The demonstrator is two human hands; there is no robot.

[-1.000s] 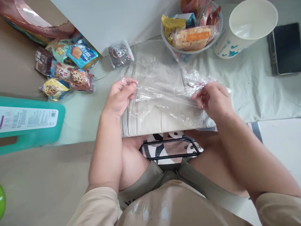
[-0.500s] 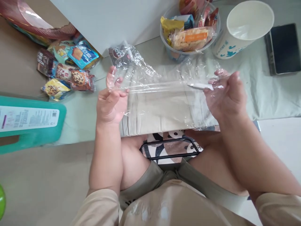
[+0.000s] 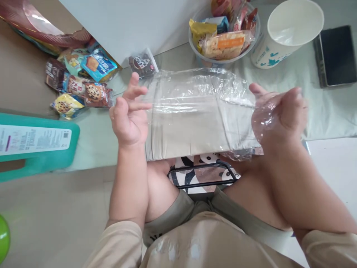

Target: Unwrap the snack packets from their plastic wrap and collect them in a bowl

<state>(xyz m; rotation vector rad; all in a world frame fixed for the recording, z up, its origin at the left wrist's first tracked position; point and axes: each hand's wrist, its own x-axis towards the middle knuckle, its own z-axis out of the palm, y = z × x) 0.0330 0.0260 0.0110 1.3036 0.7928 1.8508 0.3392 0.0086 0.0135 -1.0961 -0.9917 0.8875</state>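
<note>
A clear plastic bag is stretched wide between my two hands, above a folded beige cloth that lies in front of my knees. My left hand is at the bag's left edge, its fingers spread apart and the fingertips just touching the film. My right hand is at the bag's right end with the fingers curled, and crinkled plastic is wrapped over it. A small dark chocolate packet lies just beyond the bag's far left corner.
A clear bowl full of snack packets and a white paper cup stand at the back, with a dark phone to their right. Several snack packets lie on the left. A teal plastic stool stands nearer on the left. A panda-print item sits between my knees.
Both hands have lifted and moved apart, spreading the bag from a crumpled fold into a wide, flat sheet. My left fingers have gone from pinching to spread.
</note>
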